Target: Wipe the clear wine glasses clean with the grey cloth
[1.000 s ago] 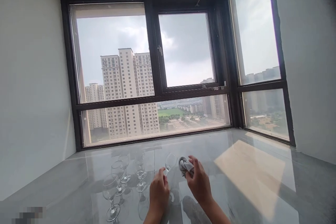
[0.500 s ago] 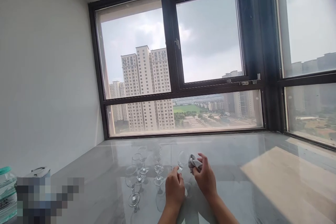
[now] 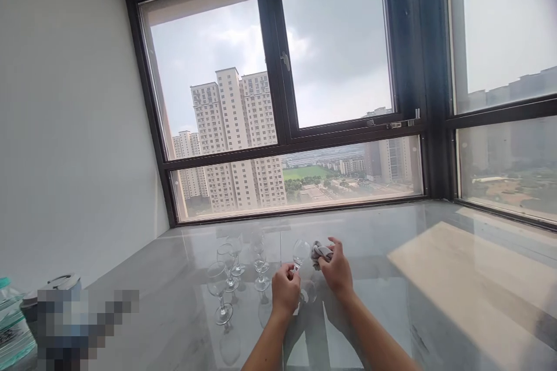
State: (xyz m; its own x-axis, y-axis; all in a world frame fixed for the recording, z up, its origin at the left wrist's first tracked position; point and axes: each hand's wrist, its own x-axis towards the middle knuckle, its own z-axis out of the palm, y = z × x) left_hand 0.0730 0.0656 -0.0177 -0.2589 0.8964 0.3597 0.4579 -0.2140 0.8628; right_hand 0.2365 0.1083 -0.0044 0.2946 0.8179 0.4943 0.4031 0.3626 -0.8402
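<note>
My left hand (image 3: 286, 288) is closed around the stem of a clear wine glass (image 3: 301, 252), whose bowl points up and leans slightly right. Just to the right, my right hand (image 3: 337, 269) grips a crumpled grey-and-white cloth (image 3: 321, 254) close beside the bowl; I cannot tell whether they touch. Left of my hands, several more stemmed glasses stand upright in two rows. A wine glass (image 3: 223, 313) is nearest on the left, and another glass (image 3: 261, 281) stands in the row closer to my left hand.
The glossy grey marble surface (image 3: 174, 301) reflects the glasses and window. At the lower left are a grey-lidded container (image 3: 61, 281), partly blurred out, and a clear teal-edged container (image 3: 13, 319). A dark-framed window (image 3: 287, 142) and a white wall (image 3: 78, 127) bound the surface.
The view has tilted and shifted slightly. The glass in my left hand has turned so its bowl shows wider. The cloth stays in my right hand beside it.
</note>
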